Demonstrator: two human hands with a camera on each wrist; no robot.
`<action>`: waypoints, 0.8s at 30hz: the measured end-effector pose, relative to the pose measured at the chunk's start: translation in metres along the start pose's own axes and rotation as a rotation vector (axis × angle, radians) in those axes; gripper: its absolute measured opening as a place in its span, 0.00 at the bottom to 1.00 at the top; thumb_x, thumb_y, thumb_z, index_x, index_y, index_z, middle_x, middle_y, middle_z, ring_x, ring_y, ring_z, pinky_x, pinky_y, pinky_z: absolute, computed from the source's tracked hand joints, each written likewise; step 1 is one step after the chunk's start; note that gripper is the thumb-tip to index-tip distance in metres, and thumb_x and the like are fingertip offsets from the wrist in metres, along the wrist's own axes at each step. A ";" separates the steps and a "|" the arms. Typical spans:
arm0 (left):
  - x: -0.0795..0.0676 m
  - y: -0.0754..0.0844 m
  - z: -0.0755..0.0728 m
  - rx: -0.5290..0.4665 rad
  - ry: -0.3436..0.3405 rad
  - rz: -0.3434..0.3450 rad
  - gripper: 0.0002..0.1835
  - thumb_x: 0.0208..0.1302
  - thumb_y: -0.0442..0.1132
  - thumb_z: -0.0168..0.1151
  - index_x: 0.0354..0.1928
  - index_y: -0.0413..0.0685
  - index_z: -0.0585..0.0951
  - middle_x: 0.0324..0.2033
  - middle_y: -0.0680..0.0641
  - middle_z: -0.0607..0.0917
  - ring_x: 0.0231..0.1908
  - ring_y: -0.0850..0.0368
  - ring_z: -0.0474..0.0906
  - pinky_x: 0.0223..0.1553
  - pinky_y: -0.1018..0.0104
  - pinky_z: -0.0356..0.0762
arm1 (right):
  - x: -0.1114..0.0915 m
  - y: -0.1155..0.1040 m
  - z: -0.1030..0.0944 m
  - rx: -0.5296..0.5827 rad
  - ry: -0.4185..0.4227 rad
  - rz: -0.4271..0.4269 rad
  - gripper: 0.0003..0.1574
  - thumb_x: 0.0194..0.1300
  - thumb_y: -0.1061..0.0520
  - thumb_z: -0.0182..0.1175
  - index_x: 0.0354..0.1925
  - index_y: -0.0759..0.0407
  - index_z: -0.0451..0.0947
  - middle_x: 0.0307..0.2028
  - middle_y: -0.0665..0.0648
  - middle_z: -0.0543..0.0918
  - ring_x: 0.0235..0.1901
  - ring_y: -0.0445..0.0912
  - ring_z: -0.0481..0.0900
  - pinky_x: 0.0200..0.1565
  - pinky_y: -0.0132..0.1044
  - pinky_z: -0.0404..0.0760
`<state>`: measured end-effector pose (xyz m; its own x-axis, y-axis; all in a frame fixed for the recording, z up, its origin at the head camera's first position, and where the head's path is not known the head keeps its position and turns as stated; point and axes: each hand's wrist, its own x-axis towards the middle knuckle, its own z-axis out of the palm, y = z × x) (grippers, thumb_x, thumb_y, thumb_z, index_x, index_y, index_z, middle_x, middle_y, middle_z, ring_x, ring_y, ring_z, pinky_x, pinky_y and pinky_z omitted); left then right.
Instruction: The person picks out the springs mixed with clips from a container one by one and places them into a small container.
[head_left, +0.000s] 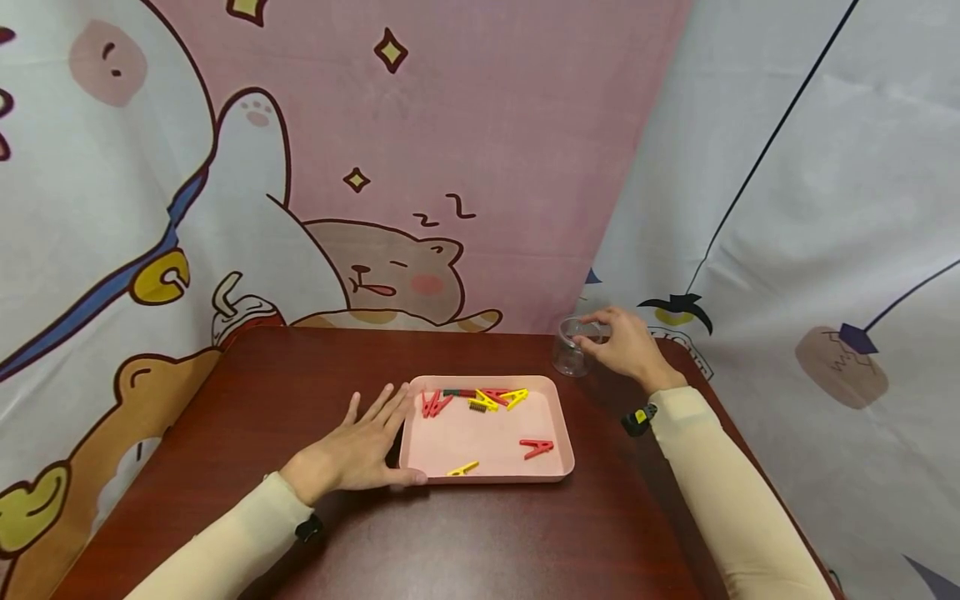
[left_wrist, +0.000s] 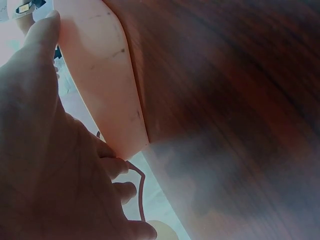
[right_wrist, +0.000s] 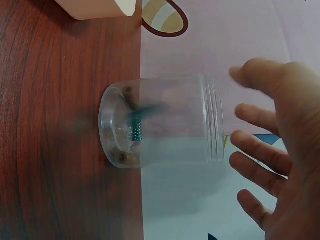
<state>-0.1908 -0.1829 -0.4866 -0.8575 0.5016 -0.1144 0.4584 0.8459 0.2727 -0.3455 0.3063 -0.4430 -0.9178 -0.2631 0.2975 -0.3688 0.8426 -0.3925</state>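
My left hand [head_left: 358,450] rests at the left side of a pink tray [head_left: 468,435], its straight fingers along the edge and the thumb by the front corner. In the tray lie several red clips [head_left: 537,448] and yellow clips [head_left: 463,468], a green spring [head_left: 452,392] and a brown spring [head_left: 477,407]. Above the mouth of a clear plastic jar [right_wrist: 175,122] is my right hand [right_wrist: 285,135], fingers spread and apart from the rim in the right wrist view. Brown springs [right_wrist: 122,158] and a green spring [right_wrist: 136,129] are inside the jar, beside a blurred green thing [right_wrist: 150,110].
All this stands on a dark reddish-brown table [head_left: 285,375]. The jar is near the table's back edge, behind the tray's right corner. A printed cloth [head_left: 510,167] hangs directly behind the table and along its right side.
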 end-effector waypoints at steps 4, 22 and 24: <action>0.000 0.000 0.000 0.001 0.001 -0.002 0.75 0.69 0.87 0.65 0.97 0.42 0.47 0.97 0.36 0.47 0.96 0.30 0.45 0.87 0.12 0.42 | -0.002 -0.001 0.001 -0.005 0.012 0.025 0.35 0.78 0.40 0.78 0.72 0.59 0.88 0.69 0.69 0.86 0.68 0.70 0.84 0.70 0.75 0.83; 0.001 -0.001 0.002 0.011 -0.002 0.003 0.75 0.68 0.88 0.64 0.97 0.43 0.49 0.97 0.37 0.47 0.96 0.30 0.44 0.88 0.12 0.42 | -0.005 0.002 0.006 0.014 0.026 0.044 0.40 0.78 0.34 0.75 0.75 0.55 0.86 0.73 0.68 0.83 0.75 0.72 0.79 0.76 0.80 0.76; 0.000 0.000 0.001 0.011 -0.003 0.005 0.75 0.68 0.88 0.64 0.96 0.42 0.50 0.97 0.37 0.47 0.96 0.30 0.45 0.88 0.12 0.43 | -0.005 0.001 0.006 0.016 0.027 0.040 0.40 0.78 0.34 0.75 0.75 0.55 0.86 0.73 0.68 0.83 0.75 0.71 0.79 0.76 0.79 0.76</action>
<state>-0.1907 -0.1827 -0.4876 -0.8547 0.5060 -0.1156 0.4649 0.8454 0.2631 -0.3419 0.3059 -0.4508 -0.9275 -0.2164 0.3048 -0.3345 0.8446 -0.4180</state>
